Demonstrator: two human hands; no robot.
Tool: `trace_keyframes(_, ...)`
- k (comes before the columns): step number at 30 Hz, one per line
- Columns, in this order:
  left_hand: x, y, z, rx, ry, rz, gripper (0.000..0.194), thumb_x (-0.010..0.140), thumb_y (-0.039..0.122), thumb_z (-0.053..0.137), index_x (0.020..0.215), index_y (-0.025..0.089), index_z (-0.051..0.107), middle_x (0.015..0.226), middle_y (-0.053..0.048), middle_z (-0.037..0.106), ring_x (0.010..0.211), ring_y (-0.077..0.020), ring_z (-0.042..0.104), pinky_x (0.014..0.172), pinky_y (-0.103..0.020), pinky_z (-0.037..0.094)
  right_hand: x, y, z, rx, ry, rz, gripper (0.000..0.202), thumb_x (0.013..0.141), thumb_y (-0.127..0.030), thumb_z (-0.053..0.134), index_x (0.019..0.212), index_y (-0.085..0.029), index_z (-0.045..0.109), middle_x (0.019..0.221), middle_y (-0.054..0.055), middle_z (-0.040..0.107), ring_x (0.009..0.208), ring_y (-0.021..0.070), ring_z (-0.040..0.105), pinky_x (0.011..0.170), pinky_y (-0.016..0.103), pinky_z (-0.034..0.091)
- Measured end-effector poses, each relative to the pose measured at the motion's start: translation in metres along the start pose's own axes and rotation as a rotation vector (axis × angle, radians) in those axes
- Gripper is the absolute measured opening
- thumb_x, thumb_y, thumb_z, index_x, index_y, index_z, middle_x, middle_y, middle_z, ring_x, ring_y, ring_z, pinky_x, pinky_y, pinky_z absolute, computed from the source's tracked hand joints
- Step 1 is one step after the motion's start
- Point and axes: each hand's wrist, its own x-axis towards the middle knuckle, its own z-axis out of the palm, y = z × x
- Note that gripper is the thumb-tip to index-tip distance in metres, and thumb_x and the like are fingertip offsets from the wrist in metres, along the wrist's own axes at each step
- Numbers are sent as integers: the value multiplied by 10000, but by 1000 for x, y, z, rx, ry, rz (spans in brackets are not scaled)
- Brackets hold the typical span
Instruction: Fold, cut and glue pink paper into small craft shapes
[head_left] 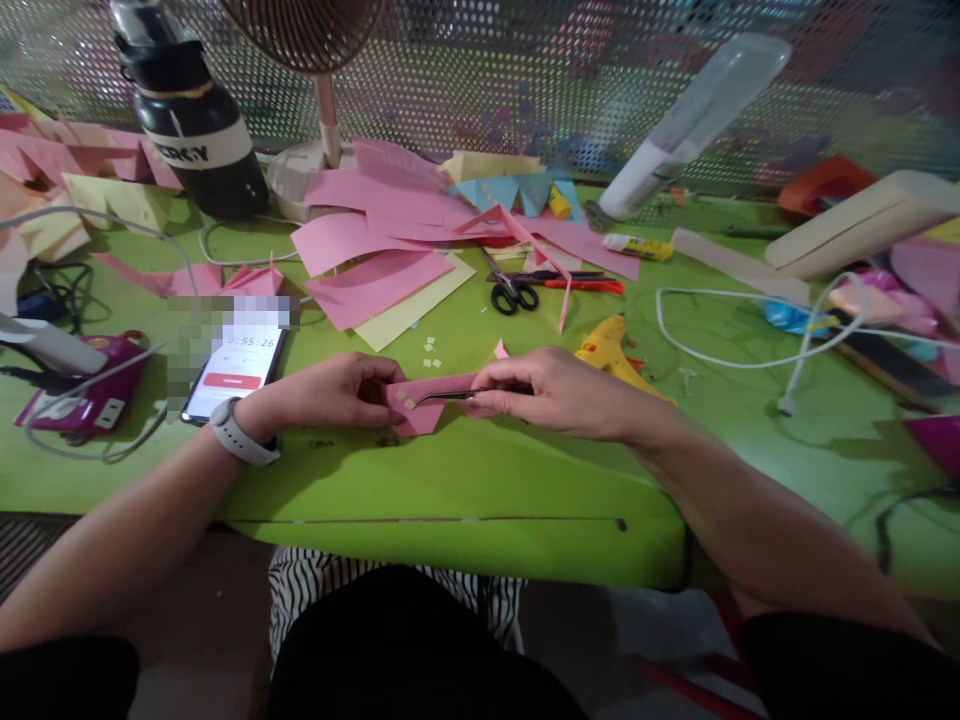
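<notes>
Beyond black clothing [405, 640], holds pink paper [424, 422] over the worktop [480, 480] in the closed grip of the left hand [330, 390] and tweezers [448, 395] in that of the right hand [559, 392], with tips at pale squares [409, 404] already on the paper and with loose squares [430, 347] just beyond.

The left hand [352, 392] held the pink paper [420, 425], the right hand [551, 393] had tweezers [442, 394] at its yellow bits [405, 399], and beyond that paper lay scissors [514, 292], with a phone [238, 360] to its left and a glue gun [615, 355] to its right.
</notes>
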Motion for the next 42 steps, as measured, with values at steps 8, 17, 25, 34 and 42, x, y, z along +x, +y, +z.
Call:
trace_keyframes(8, 1, -2, 0, 26, 2, 29, 223, 846, 345, 619, 957, 151, 632, 801, -20, 627, 658, -111, 530, 561, -228, 364, 0, 1, 1, -5, -9, 1, 263, 910, -406, 548, 926, -203, 714, 742, 6, 667, 649, 133, 538, 621, 275, 334)
trace_keyframes(17, 0, 0, 0, 25, 20, 41, 208, 855, 357, 608, 904, 155, 620, 752, -12, 588, 619, -105, 495, 527, -230, 334, -2, -3, 0, -14, 16, 10, 327, 909, -460, 543, 1002, -202, 721, 759, 9, 669, 612, 123, 502, 593, 266, 327)
trace_keyframes(25, 0, 0, 1, -12, 4, 14, 223, 831, 349, 643, 943, 157, 620, 783, -9, 609, 641, -111, 522, 535, -236, 339, -5, -4, -1, 2, 32, 3, 337, 921, -467, 521, 963, -199, 722, 760, 11, 666, 628, 127, 512, 612, 279, 335)
trace_keyframes(34, 0, 2, 0, -42, -27, 29, 259, 847, 357, 637, 1001, 149, 636, 857, -40, 658, 702, -128, 570, 561, -237, 378, 3, -1, 8, 10, -14, -48, 285, 929, -419, 517, 944, -201, 700, 728, -8, 648, 599, 128, 509, 637, 306, 370)
trace_keyframes(42, 0, 2, 1, -63, -22, 23, 272, 841, 372, 642, 996, 149, 627, 806, -23, 641, 653, -114, 548, 539, -218, 373, -1, 2, 4, 14, 0, -41, 318, 919, -458, 533, 955, -201, 716, 710, -2, 644, 614, 125, 510, 618, 277, 341)
